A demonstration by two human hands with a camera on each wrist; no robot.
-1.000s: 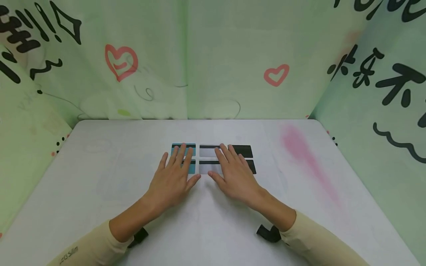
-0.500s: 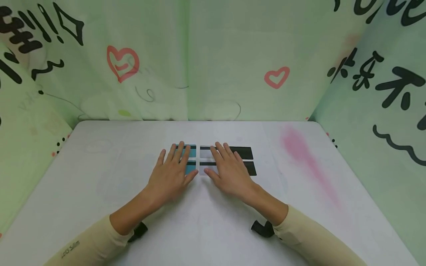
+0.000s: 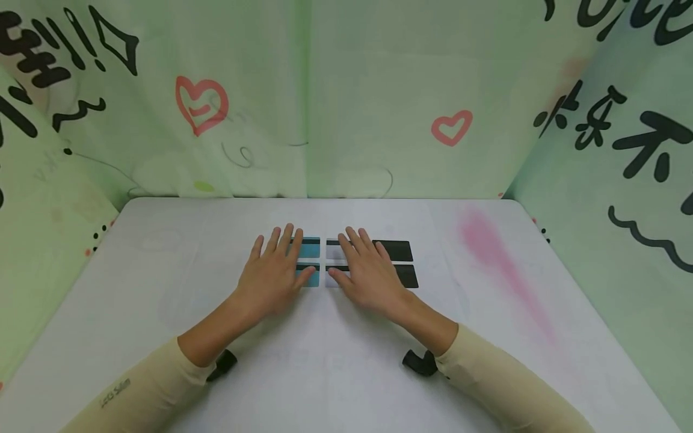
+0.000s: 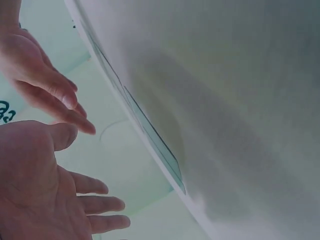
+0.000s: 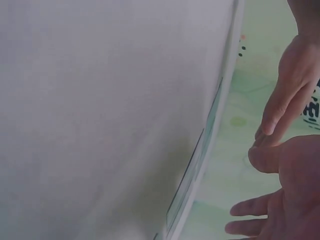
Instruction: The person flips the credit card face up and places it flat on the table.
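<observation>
Flat cards lie in two rows in the head view: blue ones [image 3: 310, 249] on the left, pale ones [image 3: 333, 252] in the middle and black ones [image 3: 397, 251] on the right, with dark stripes on the blue and pale ones. My left hand [image 3: 269, 278] hovers palm down over the left part of the blue cards, fingers spread. Over the pale and black cards hangs my right hand [image 3: 372, 279], also spread, hiding parts of both. Both wrist views show the left hand [image 4: 30, 185] and right hand [image 5: 300, 185] raised above the tabletop, holding nothing.
A white table [image 3: 325, 373] carries the cards, with a pink smear [image 3: 500, 264] on its right side. Green fabric walls [image 3: 368, 78] with hearts and black lettering enclose the back and sides. Black devices [image 3: 419, 363] sit under the wrists.
Both hands have drifted left and slightly away from the body. More of the blue cards shows beside the left hand, and the right hand covers more of the pale cards. The cards stay put.
</observation>
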